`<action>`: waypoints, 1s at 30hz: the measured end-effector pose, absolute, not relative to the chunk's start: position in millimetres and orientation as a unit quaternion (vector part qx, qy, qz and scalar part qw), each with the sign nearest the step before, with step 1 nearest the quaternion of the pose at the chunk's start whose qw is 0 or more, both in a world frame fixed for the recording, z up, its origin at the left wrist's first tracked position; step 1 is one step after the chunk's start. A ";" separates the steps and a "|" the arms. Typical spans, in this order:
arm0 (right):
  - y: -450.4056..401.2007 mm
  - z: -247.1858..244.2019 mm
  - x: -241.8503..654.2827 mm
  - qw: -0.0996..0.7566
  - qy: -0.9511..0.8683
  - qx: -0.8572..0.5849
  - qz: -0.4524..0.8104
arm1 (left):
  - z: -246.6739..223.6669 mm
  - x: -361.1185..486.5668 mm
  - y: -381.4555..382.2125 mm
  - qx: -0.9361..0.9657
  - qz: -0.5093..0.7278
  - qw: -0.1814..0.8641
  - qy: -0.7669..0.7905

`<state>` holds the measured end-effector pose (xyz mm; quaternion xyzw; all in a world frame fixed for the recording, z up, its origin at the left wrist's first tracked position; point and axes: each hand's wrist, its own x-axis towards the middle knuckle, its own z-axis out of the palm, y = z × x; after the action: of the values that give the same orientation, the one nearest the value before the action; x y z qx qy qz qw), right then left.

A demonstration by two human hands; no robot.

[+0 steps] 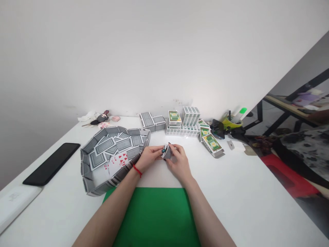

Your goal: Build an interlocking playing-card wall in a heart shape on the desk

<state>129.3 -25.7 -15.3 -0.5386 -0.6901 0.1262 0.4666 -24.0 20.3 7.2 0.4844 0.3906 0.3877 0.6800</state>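
Note:
Both my hands meet over the white table, just beyond a green mat [156, 216]. Between them is a playing card [168, 153] with a patterned grey back, tilted up and looking bent or folded. My left hand [151, 154] pinches it from the left; a small dark teal spot shows at the fingertips. My right hand [180, 161] has its fingers closed on the card's right side. Beside my left forearm lies a tray built of folded cards [86, 156]. Loose cards [123, 144] lie inside it, most back up and several red ones face up.
Stacks of grey-backed cards [147, 120] and green-and-white card boxes [183, 129] stand by the wall. Opened card boxes [212, 143] lie to their right, near a yellow pen holder [232, 122]. A black phone [52, 163] and a white device [17, 202] are at the left.

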 end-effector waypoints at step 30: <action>-29.2 -10.7 126.6 0.442 -0.708 -0.538 0.112 | 15.1 -22.3 15.6 0.598 0.426 0.585 0.344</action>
<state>126.6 -29.2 -10.7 -0.5385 -0.7084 0.1118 0.4425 -22.3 15.6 15.1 0.5979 0.3437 0.4262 0.5854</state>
